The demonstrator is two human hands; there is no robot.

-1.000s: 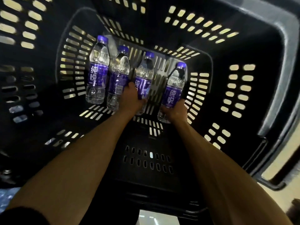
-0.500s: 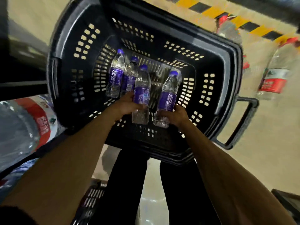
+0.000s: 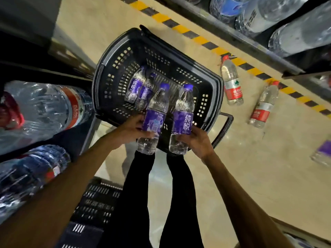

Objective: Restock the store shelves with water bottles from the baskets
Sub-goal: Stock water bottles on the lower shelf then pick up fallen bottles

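1. The left hand (image 3: 132,127) is closed round the left bottle (image 3: 155,120). Its fingers curl onto the purple label, and the clear base sticks out below the grip.
2. The right hand (image 3: 197,142) grips the right bottle (image 3: 182,120) low down, with fingers round the bottom of the label and the base.
3. Both held bottles are side by side, just apart, purple caps pointing away from the person. They are above the near edge of the basket (image 3: 218,93).
4. The black basket sits on the floor (image 3: 250,158) in front of the person's legs (image 3: 139,185).
5. Two more purple bottles (image 3: 134,86) lie inside it, touching, toward its left wall.
6. Two red-label bottles (image 3: 232,85) lie on the floor to the right of the basket, near the striped line (image 3: 202,40).
7. Another purple-label bottle (image 3: 322,154) lies at the far right, blurred.
8. Big jugs (image 3: 44,108) fill the left shelf, and more fill the right shelf (image 3: 250,43).
9. A second black basket (image 3: 96,199) is by the person's left leg.
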